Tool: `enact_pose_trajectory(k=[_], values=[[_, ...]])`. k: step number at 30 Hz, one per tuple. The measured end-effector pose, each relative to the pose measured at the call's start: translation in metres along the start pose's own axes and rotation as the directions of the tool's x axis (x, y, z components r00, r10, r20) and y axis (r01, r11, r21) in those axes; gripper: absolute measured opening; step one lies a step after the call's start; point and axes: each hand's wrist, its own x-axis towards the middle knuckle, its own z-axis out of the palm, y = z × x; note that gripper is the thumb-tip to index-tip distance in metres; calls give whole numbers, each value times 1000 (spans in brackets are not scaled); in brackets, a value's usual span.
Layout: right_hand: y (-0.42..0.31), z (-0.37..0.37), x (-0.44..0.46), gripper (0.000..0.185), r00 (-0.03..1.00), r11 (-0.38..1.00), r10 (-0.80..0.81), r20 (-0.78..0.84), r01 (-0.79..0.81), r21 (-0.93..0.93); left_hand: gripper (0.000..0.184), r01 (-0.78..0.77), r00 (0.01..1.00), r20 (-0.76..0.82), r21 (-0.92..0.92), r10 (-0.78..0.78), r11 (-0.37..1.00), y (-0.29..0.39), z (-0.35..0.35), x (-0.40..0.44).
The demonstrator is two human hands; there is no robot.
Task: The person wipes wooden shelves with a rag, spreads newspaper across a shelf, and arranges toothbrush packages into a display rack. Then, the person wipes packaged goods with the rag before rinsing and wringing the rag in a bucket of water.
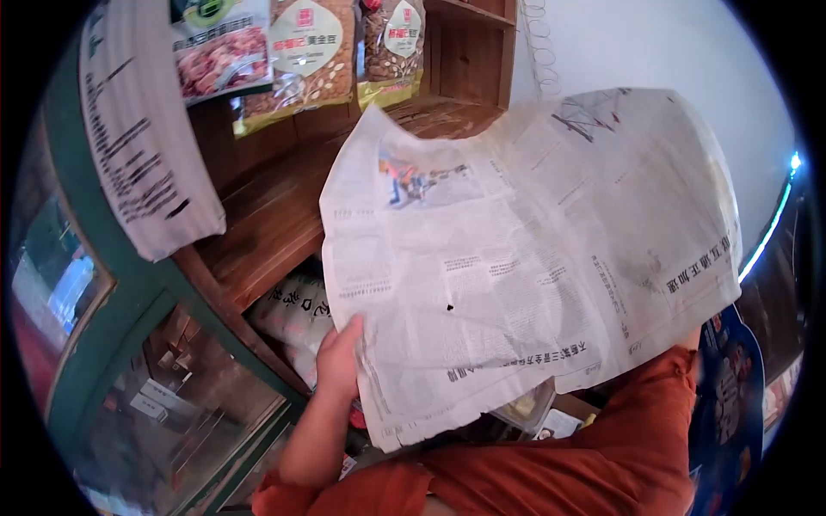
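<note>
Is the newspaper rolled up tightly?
No, the newspaper is spread wide open, with the left hand holding its edge.

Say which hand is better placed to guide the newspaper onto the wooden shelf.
Probably the left hand: it grips the newspaper at its left edge, near the wooden shelf; the right hand hides behind the sheet.

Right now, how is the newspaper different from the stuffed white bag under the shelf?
The newspaper is thin and spread wide; the bag looks plump. The left hand grips the newspaper's edge, while the bag sits below the wooden shelf. The newspaper has pictures and lots of small print; the bag shows big dark characters. Both are whitish with dark writing.
</note>
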Motion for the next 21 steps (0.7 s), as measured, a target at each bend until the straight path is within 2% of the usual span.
enact_pose_trajectory(k=[2, 3, 5, 7, 11, 13, 14, 18, 19, 20, 21], values=[[9, 5, 5, 57, 1000, 999, 2, 16, -3, 51, 36, -49, 998, -49, -19, 48, 999, -19, -2, -13], [13, 9, 7, 58, 1000, 997, 0, 22, -2, 77, 36, -58, 998, -40, -4, 58, 998, -29, -4, -19], [19, 21, 14, 58, 1000, 993, -13, 25, 10, 121, 37, -191, 981, 45, 24, 190, 981, -34, -8, -22], [26, 38, 37, 59, 999, 986, -14, 41, 7, 168, 37, -218, 976, 48, 118, 214, 969, -31, -6, -30], [33, 61, 69, 60, 995, 957, -74, 63, 53, 286, 40, -263, 965, 35, 207, 261, 942, -13, 29, -31], [36, 74, 90, 61, 993, 940, -97, 73, 68, 334, 42, -363, 924, -17, 276, 382, 890, -4, 61, -16], [38, 76, 98, 61, 992, 932, -103, 76, 69, 356, 42, -365, 923, -10, 287, 384, 886, -6, 72, -9], [56, 89, 119, 63, 996, 909, -65, 62, 34, 415, 40, -455, 891, 77, 147, 448, 878, -1, 89, 16], [69, 115, 123, 63, 998, 925, -37, 52, 14, 381, 38, -427, 904, 74, 79, 422, 901, 27, 84, 37], [76, 109, 123, 63, 999, 919, -10, 47, -9, 394, 37, -495, 867, 124, 102, 483, 863, 23, 81, 41], [83, 103, 119, 64, 999, 912, 16, 38, -30, 408, 37, -489, 870, 124, 106, 476, 866, 26, 83, 44]])
